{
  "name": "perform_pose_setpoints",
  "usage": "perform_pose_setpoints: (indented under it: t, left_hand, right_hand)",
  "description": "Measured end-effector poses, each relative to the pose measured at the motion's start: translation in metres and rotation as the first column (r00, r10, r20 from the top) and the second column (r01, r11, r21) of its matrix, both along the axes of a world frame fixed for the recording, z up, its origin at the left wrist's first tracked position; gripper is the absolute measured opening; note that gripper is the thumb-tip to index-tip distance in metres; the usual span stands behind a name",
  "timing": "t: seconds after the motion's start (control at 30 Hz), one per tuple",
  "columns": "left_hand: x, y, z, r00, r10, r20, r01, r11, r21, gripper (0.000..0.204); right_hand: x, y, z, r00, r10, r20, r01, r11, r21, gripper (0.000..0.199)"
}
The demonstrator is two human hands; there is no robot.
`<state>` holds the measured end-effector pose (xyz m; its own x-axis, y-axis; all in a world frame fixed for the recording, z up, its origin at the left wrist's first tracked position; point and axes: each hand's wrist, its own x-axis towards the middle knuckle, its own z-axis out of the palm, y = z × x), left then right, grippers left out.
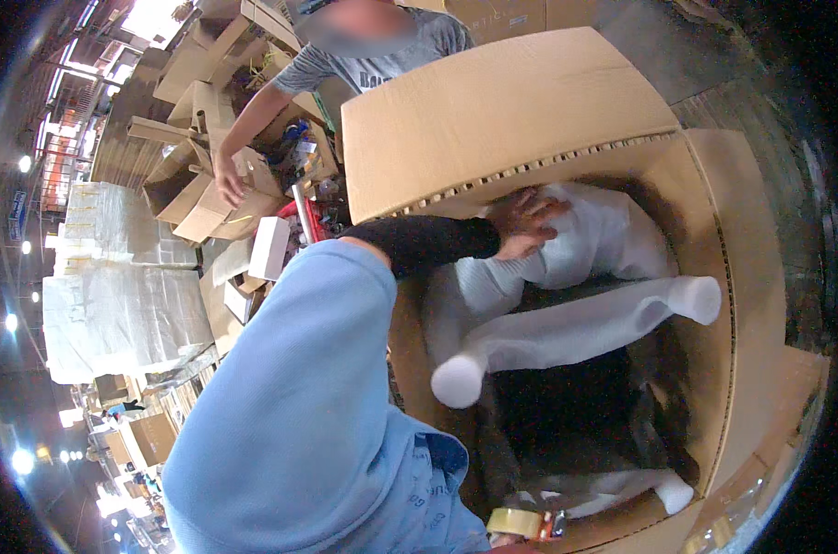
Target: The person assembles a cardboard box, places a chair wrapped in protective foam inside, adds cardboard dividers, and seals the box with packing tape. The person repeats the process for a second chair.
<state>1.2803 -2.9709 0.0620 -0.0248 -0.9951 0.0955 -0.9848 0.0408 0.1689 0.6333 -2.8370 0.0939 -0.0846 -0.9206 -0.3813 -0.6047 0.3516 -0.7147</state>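
My left hand [530, 223], in a black arm sleeve, reaches into a large open cardboard box [733, 212]. Its fingers are spread on a bulky item wrapped in white foam [585, 235], whose shape under the wrap is hidden. Across the box runs a foam-wrapped bar [585, 332] with rounded ends. Lower in the box, another wrapped length [604, 489] lies beside a dark gap. At the bottom edge, my right hand [509, 541] shows only in part, closed around a tape dispenser [522, 523] with a yellowish roll.
The box's far flap [502, 111] stands raised. Beyond it, a person in a grey shirt [382, 55] holds an arm over opened cartons [221, 203] and loose items. A white carton [269, 247] sits nearby. Stacks wrapped in plastic [124, 286] stand at left.
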Motion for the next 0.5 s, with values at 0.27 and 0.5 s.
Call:
perform_pose_setpoints:
  t: [0.27,0.5]
  left_hand:
    - [0.012,-0.003,-0.015,1.000,-0.029,-0.010,0.028,0.997,-0.065,0.030]
    - [0.012,0.004,-0.037,0.995,-0.072,-0.070,0.063,0.990,-0.123,0.030]
  right_hand:
    - [-0.022,0.032,-0.016,0.996,-0.038,0.083,0.041,0.999,-0.029,0.068]
    - [-0.053,0.040,-0.024,0.977,-0.001,0.215,0.006,1.000,-0.023,0.073]
